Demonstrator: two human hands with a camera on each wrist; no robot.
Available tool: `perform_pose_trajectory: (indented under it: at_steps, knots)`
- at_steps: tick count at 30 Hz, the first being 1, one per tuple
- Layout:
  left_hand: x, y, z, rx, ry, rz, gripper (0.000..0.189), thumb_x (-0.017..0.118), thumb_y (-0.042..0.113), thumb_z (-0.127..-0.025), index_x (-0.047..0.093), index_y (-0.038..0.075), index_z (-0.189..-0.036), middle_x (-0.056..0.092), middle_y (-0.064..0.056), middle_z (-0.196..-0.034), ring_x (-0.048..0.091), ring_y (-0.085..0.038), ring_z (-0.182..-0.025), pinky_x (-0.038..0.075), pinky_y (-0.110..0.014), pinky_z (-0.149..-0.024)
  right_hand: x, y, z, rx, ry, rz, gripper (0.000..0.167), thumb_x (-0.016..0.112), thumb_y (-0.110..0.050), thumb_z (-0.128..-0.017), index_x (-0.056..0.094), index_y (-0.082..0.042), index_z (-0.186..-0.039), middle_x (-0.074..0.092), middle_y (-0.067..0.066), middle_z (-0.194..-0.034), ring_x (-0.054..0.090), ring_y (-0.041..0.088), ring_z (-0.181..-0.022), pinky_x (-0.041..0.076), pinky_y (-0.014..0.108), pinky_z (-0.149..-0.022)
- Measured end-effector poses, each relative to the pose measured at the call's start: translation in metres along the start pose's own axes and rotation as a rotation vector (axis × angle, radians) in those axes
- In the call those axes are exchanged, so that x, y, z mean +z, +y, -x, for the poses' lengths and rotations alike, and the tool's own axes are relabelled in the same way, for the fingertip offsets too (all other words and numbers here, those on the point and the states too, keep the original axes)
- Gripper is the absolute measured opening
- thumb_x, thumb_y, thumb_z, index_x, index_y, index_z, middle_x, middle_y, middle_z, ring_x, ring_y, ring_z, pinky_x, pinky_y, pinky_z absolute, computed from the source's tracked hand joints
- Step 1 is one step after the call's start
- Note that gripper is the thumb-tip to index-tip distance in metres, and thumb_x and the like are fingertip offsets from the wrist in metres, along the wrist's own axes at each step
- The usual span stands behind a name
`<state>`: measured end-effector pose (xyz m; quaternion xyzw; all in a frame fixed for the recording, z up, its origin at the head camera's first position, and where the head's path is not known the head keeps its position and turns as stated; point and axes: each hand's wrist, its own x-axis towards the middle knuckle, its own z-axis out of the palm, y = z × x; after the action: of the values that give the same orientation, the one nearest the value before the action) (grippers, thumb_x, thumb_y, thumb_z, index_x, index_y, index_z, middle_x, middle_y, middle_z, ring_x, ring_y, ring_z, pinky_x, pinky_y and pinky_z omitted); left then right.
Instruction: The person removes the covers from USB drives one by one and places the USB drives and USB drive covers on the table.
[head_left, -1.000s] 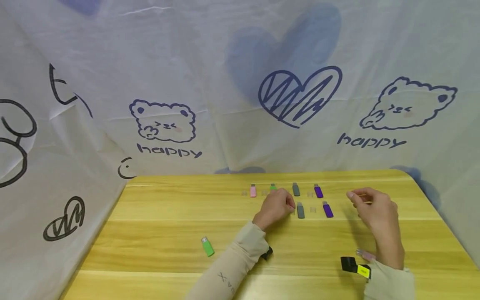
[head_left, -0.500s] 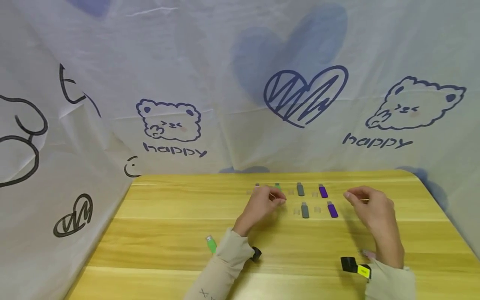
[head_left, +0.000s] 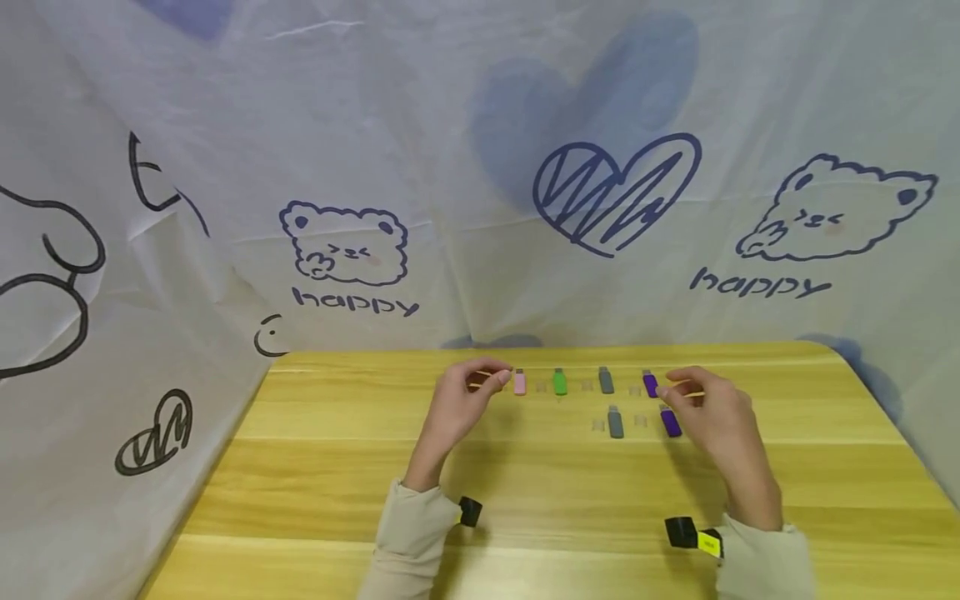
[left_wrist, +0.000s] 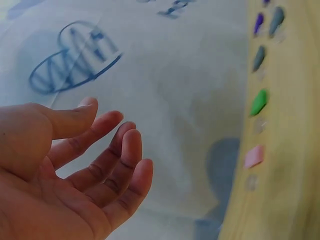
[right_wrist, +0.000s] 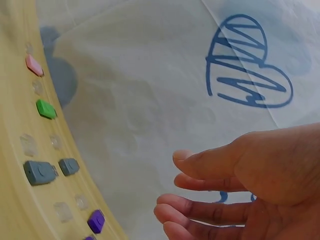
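My left hand (head_left: 457,408) hovers at the left end of the back row, fingers loosely bent around nothing, fingertips beside a pink USB stick (head_left: 520,383). To its right lie a green USB stick (head_left: 559,382), a grey USB stick (head_left: 606,381) and a purple USB stick (head_left: 650,384). The fingertips of my right hand (head_left: 712,421) overlap that purple stick's edge in the head view. The right wrist view shows this hand (right_wrist: 225,190) relaxed, with a gap between thumb and fingers. In front lie another grey stick (head_left: 615,422) and another purple stick (head_left: 671,422).
Small clear caps (head_left: 542,387) lie left of the sticks. The wooden table (head_left: 555,517) ends at a white patterned cloth (head_left: 465,167) behind and on the left. Black wrist straps (head_left: 470,512) sit at both cuffs.
My left hand has moved left from the front grey stick to beside the pink one. My right hand has shifted left to the purple sticks. The loose green and pink sticks nearer me are now hidden.
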<state>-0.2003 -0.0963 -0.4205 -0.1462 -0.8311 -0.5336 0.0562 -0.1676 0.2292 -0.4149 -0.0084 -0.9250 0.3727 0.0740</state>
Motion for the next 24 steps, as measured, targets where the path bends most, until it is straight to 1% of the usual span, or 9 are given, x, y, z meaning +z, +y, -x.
perform_pose_trajectory:
  at_steps: [4,6,8,11,13,15,17,19,24]
  knots:
    - [-0.016,-0.004,0.001,0.005,0.058,0.025,0.019,0.067,0.014,-0.101,0.076,0.003,-0.114,0.073,-0.012,-0.111,0.07,-0.028,-0.095,0.06,-0.038,-0.083,0.005,-0.004,0.0,-0.021,-0.007,-0.005,0.035,0.068,-0.018,-0.1,0.064,0.004,-0.127,0.07,0.024,-0.107,0.068,0.044,-0.099,0.06,0.049,-0.075]
    - [-0.024,-0.007,0.002,0.0,0.087,0.029,0.019,0.067,0.012,-0.101,0.076,0.001,-0.114,0.073,-0.014,-0.11,0.07,-0.028,-0.095,0.06,-0.034,-0.082,0.008,-0.008,0.0,-0.037,-0.009,-0.006,0.036,0.068,-0.019,-0.101,0.064,0.003,-0.128,0.07,0.023,-0.108,0.068,0.043,-0.099,0.059,0.05,-0.077]
    - [-0.033,-0.01,0.003,-0.006,0.129,0.025,0.019,0.067,0.012,-0.101,0.075,0.0,-0.114,0.074,-0.015,-0.108,0.07,-0.029,-0.095,0.058,-0.028,-0.08,0.01,-0.012,0.0,-0.058,-0.015,-0.016,0.036,0.068,-0.02,-0.101,0.064,0.003,-0.129,0.07,0.022,-0.108,0.068,0.041,-0.099,0.059,0.05,-0.078]
    - [-0.046,-0.013,0.005,-0.01,0.209,0.03,0.019,0.066,0.011,-0.102,0.076,-0.001,-0.112,0.074,-0.017,-0.104,0.069,-0.03,-0.093,0.056,-0.022,-0.076,0.015,-0.019,0.001,-0.095,-0.028,-0.026,0.036,0.068,-0.019,-0.101,0.063,0.003,-0.129,0.069,0.019,-0.107,0.068,0.038,-0.097,0.057,0.048,-0.078]
    - [-0.055,-0.016,0.007,-0.016,0.252,0.034,0.019,0.065,0.011,-0.102,0.075,-0.002,-0.112,0.074,-0.018,-0.103,0.069,-0.029,-0.09,0.055,-0.021,-0.075,0.018,-0.026,0.001,-0.118,-0.034,-0.027,0.035,0.069,-0.017,-0.1,0.063,0.003,-0.129,0.069,0.016,-0.105,0.068,0.036,-0.096,0.055,0.045,-0.077]
    - [-0.063,-0.018,0.009,-0.028,0.276,0.044,0.02,0.064,0.011,-0.103,0.075,-0.003,-0.111,0.073,-0.02,-0.102,0.068,-0.028,-0.087,0.057,-0.023,-0.075,0.021,-0.034,0.003,-0.134,-0.04,-0.026,0.036,0.07,-0.016,-0.099,0.063,0.002,-0.13,0.068,0.015,-0.105,0.068,0.034,-0.096,0.054,0.045,-0.076]
    - [-0.071,-0.02,0.011,-0.049,0.283,0.048,0.021,0.063,0.011,-0.104,0.074,-0.004,-0.112,0.072,-0.022,-0.103,0.068,-0.028,-0.086,0.058,-0.026,-0.076,0.026,-0.042,0.005,-0.15,-0.043,-0.031,0.037,0.07,-0.016,-0.099,0.062,0.001,-0.131,0.069,0.015,-0.106,0.068,0.034,-0.096,0.055,0.047,-0.077]
    - [-0.079,-0.02,0.014,-0.086,0.292,0.042,0.022,0.062,0.012,-0.104,0.074,-0.003,-0.113,0.072,-0.022,-0.103,0.068,-0.03,-0.087,0.058,-0.027,-0.076,0.033,-0.05,0.007,-0.165,-0.039,-0.038,0.038,0.071,-0.016,-0.099,0.063,0.0,-0.131,0.068,0.016,-0.108,0.068,0.036,-0.098,0.056,0.05,-0.078]
    - [-0.097,-0.024,0.019,-0.19,0.333,0.008,0.024,0.06,0.013,-0.105,0.072,-0.005,-0.117,0.071,-0.023,-0.109,0.069,-0.031,-0.095,0.057,-0.024,-0.079,0.065,-0.065,0.007,-0.223,-0.037,-0.011,0.039,0.075,-0.014,-0.096,0.064,0.0,-0.13,0.068,0.017,-0.11,0.067,0.038,-0.1,0.056,0.052,-0.081]
